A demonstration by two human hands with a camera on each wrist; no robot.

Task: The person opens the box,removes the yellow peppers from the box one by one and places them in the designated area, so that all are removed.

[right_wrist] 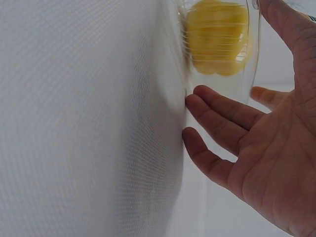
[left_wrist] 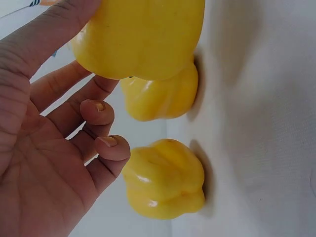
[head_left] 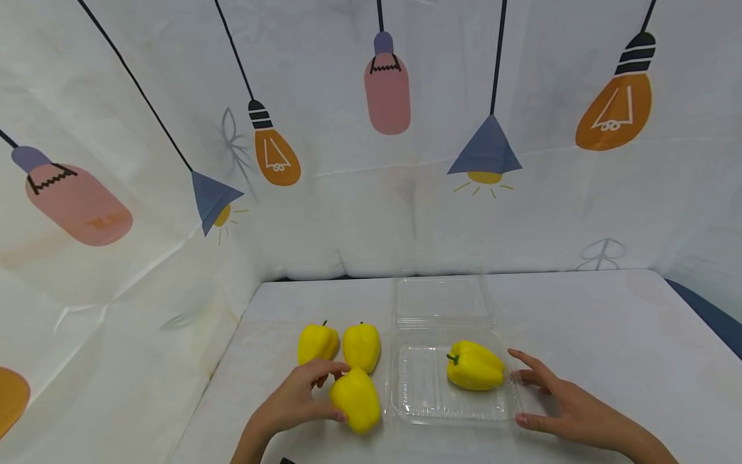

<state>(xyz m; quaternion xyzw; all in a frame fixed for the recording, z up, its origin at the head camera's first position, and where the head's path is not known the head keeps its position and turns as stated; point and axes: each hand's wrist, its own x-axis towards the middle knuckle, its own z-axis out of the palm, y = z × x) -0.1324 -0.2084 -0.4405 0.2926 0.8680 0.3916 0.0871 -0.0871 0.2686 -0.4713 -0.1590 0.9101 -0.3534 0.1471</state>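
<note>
"Head view first. Which hand has something?"

"The left hand (head_left: 295,401). Thumb and fingers pinch a yellow pepper (head_left: 357,403) on the left half of the counter (head_left: 614,335), its long axis slanting from far left to near right."

"What is beside it?"

"Just to its right, a clear container (head_left: 420,386), lid (head_left: 443,299) opened toward the counter's far edge. In the container's right half a second pepper (head_left: 476,366) lies sideways, stem pointing left. A third pepper (head_left: 315,343) and a fourth pepper (head_left: 362,348) rest just beyond the left hand."

"And the right hand (head_left: 559,407)?"

"Fingers spread wide beside the container's right wall, gripping nothing. The left hand is nearer the container's left wall."

"Left wrist view?"

"The pinched pepper fills the top; two fingers curl free of it. I cannot tell if it clears the counter."

"Right wrist view?"

"An open palm; the second pepper shows through the container's wall. Whether the thumb touches the rim, I cannot tell."
</note>
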